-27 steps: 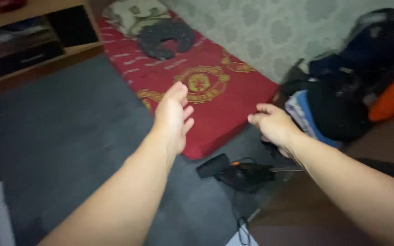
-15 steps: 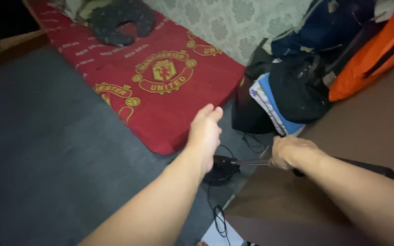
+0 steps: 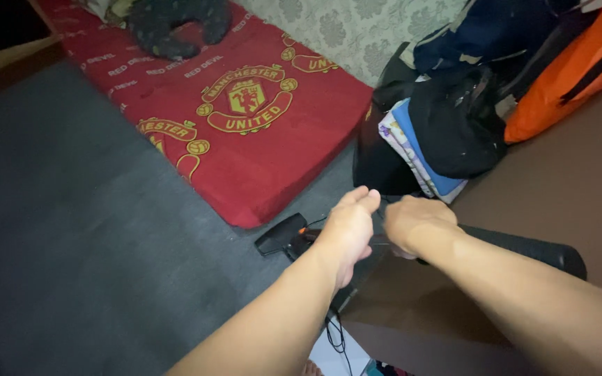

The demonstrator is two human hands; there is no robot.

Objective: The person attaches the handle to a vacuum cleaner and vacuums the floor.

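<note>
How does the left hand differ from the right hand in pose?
The left hand is open, fingers straight and together, pointing away; the right hand is curled into a fist-like grip. The left hand holds nothing visible; the right hand seems closed on a thin dark thing, though blur hides it. Both hover close together above the black device.

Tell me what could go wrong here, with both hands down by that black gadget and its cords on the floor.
1. The thin black cords trail loose across the grey carpet under the forearms, so a wrist might snag one and drag the black device with the orange spot.
2. The right hand is closed around something dark, partly hidden, so a sudden pull could jerk it loose.
3. The left hand blocks the view of the device.
</note>
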